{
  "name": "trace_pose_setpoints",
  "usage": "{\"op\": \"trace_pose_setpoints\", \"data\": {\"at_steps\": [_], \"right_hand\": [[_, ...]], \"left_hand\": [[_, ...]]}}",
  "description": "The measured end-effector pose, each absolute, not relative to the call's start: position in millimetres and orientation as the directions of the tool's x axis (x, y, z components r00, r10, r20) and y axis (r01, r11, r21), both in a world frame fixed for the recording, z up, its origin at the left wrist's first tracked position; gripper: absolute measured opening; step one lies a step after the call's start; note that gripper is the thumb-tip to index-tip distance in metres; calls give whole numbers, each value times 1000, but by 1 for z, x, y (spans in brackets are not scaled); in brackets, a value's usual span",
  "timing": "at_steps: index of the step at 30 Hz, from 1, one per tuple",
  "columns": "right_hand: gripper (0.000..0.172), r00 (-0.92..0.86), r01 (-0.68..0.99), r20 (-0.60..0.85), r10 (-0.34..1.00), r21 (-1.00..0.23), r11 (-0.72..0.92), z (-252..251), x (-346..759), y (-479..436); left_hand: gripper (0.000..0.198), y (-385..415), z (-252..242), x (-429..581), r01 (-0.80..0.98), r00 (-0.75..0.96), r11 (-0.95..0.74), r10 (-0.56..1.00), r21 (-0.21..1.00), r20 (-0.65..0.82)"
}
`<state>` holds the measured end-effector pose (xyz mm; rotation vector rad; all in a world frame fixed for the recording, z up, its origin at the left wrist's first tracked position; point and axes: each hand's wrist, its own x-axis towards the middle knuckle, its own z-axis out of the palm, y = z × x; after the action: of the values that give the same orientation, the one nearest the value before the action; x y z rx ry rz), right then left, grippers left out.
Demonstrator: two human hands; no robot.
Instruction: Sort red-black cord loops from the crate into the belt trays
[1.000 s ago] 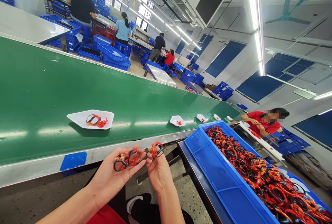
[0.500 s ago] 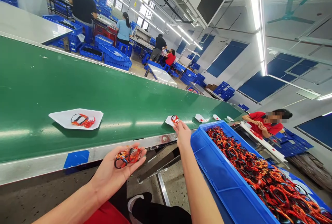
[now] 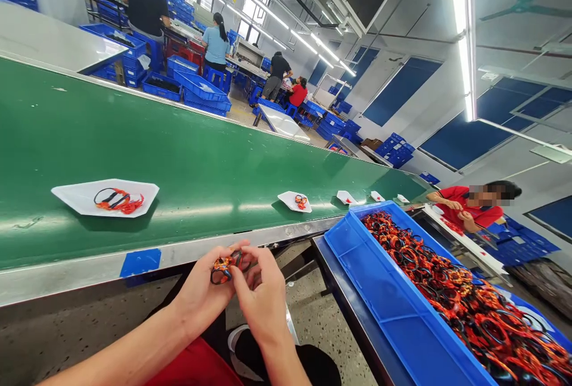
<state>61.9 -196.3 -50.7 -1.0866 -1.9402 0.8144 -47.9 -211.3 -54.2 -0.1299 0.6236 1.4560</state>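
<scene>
My left hand (image 3: 203,288) cups a small bundle of orange and black wire coils (image 3: 223,267) just below the conveyor's metal edge. My right hand (image 3: 261,290) has its fingers pinched on the same bundle from the right. On the green conveyor belt (image 3: 187,153) lies a white tray (image 3: 80,198) with a black and orange coil at the left. A smaller white tray (image 3: 292,201) with a coil sits further right. A blue bin (image 3: 379,296) full of several such coils stands at my right.
More small white trays (image 3: 346,197) ride the belt toward a person in a red shirt (image 3: 465,210) at the far right. Other people work at benches with blue crates (image 3: 201,91) behind the conveyor. A blue tape mark (image 3: 140,262) sits on the belt's metal rim.
My right hand put one coil on the smaller white tray and came back to the bundle in my left hand. The trays drifted left along the belt.
</scene>
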Motion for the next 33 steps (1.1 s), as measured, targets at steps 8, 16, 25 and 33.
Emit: {"op": "trace_pose_setpoints", "data": {"at_steps": [8, 16, 25, 33], "right_hand": [[30, -249, 126, 15, 968, -991, 48, -58, 71, -191], [35, -139, -230, -136, 981, -959, -165, -77, 86, -184], [33, -107, -260, -146, 983, -950, -170, -82, 86, -185], [30, -104, -287, -151, 983, -942, -175, -85, 89, -184]], "left_hand": [[36, -214, -46, -48, -954, 6, 148, 879, 259, -476], [46, -216, -45, -48, -963, 53, 168, 886, 211, -460], [45, -216, -42, -47, -961, 49, 171, 877, 216, -479], [49, -216, -45, -45, -960, 65, 183, 881, 211, -469]]}}
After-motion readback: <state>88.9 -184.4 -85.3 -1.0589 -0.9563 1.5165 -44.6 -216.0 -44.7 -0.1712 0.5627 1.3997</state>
